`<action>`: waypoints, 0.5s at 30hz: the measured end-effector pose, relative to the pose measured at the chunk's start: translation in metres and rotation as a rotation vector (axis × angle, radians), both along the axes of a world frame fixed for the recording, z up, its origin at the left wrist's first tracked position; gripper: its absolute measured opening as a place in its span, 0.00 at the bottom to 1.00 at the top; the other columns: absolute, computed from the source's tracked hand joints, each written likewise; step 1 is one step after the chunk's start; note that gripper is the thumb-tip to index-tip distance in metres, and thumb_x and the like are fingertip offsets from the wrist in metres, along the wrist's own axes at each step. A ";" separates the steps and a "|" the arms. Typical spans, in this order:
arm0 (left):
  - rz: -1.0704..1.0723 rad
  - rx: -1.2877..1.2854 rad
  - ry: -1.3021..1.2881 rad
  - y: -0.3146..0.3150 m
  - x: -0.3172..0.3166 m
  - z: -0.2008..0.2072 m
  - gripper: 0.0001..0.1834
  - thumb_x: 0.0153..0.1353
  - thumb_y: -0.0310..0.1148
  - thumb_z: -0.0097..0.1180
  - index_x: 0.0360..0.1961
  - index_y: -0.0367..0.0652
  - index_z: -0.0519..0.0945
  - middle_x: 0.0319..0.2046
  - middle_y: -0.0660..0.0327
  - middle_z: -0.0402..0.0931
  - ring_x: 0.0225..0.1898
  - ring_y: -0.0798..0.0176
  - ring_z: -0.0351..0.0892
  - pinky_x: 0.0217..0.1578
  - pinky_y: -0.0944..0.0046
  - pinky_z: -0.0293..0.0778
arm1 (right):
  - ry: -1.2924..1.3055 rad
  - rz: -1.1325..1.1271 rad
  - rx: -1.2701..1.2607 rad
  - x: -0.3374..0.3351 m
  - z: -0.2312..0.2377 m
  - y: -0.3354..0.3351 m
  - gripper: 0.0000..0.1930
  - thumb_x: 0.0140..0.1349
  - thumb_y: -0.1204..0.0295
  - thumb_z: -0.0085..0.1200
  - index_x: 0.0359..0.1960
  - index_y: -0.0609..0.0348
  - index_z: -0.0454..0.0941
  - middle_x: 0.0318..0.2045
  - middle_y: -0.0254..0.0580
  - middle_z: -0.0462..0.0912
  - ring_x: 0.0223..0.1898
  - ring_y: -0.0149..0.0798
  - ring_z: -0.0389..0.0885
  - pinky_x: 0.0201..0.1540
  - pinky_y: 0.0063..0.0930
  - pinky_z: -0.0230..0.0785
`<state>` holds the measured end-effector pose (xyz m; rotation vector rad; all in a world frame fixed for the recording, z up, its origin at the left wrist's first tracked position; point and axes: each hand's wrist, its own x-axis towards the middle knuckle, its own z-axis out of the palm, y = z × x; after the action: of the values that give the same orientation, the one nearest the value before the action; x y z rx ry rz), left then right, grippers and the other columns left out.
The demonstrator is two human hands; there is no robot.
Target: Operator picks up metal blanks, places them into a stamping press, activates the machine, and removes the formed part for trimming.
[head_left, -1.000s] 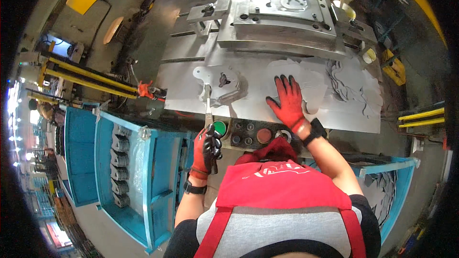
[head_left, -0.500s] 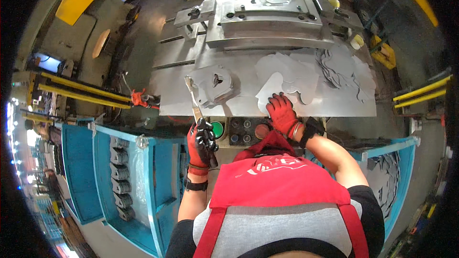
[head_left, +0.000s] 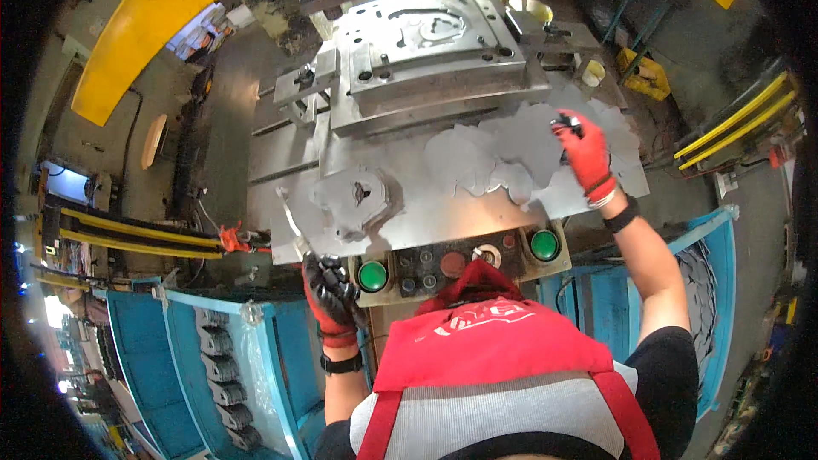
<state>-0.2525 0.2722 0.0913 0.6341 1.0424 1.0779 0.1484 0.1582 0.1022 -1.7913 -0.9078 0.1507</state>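
My left hand (head_left: 331,291), in a red glove with black-coated fingers, is closed around a slim, bent, pale tool (head_left: 291,220). The tool's far end reaches over the near left edge of the metal table. Just right of its tip lies a stack of flat grey metal plates (head_left: 352,198) with a small hole in its top. My right hand (head_left: 585,149), in a matching glove, hovers over the right part of the table. Its fingers are bent, with the thumb apart from them, and I make out nothing held. Thin, curved grey metal sheets (head_left: 464,153) lie overlapping beneath and left of it.
A large steel die (head_left: 434,60) stands at the table's back, under a press. Along the front edge is a control panel (head_left: 417,260) with a green button (head_left: 372,276) and another green button (head_left: 544,244). Blue bins (head_left: 187,324) with stacked metal parts flank me.
My right hand has moved from the sheets near the front edge to farther back and right. My left hand keeps hold of the tool. The view has shifted, uncovering the second green button.
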 end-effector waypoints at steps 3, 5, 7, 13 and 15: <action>0.060 0.089 -0.034 0.005 -0.015 -0.008 0.18 0.60 0.52 0.41 0.27 0.50 0.69 0.15 0.68 0.63 0.11 0.74 0.60 0.09 0.77 0.59 | 0.283 0.061 0.295 0.063 0.011 0.002 0.14 0.51 0.77 0.52 0.41 0.64 0.74 0.30 0.35 0.80 0.31 0.25 0.75 0.36 0.20 0.67; 0.095 0.099 -0.050 0.011 -0.031 -0.018 0.18 0.60 0.52 0.41 0.27 0.49 0.69 0.15 0.68 0.62 0.11 0.74 0.60 0.09 0.77 0.58 | 0.318 0.041 0.256 0.065 0.041 0.023 0.13 0.52 0.75 0.53 0.41 0.63 0.75 0.31 0.32 0.79 0.32 0.25 0.74 0.37 0.19 0.66; 0.173 0.141 -0.002 0.012 -0.030 -0.015 0.19 0.61 0.52 0.41 0.27 0.47 0.69 0.14 0.68 0.61 0.10 0.75 0.58 0.09 0.77 0.56 | 0.422 0.110 0.331 0.063 0.054 0.051 0.13 0.52 0.74 0.53 0.41 0.61 0.76 0.33 0.31 0.78 0.33 0.25 0.73 0.36 0.19 0.65; 0.167 0.091 0.007 0.012 -0.036 -0.014 0.20 0.60 0.53 0.42 0.25 0.46 0.69 0.12 0.69 0.59 0.09 0.75 0.56 0.09 0.77 0.54 | 0.264 -0.024 0.384 0.078 0.027 0.188 0.11 0.49 0.76 0.52 0.37 0.62 0.77 0.26 0.33 0.78 0.25 0.27 0.73 0.30 0.20 0.67; 0.166 0.073 0.019 0.009 -0.027 -0.001 0.20 0.60 0.53 0.42 0.25 0.47 0.69 0.12 0.70 0.59 0.08 0.75 0.55 0.08 0.76 0.55 | 0.360 -0.093 0.510 0.102 -0.001 0.236 0.11 0.47 0.78 0.54 0.35 0.64 0.77 0.25 0.34 0.78 0.25 0.27 0.73 0.30 0.21 0.66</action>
<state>-0.2791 0.2816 0.0908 0.6258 1.0904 1.2613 0.2508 0.3941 0.1015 -1.2749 -0.5410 0.1589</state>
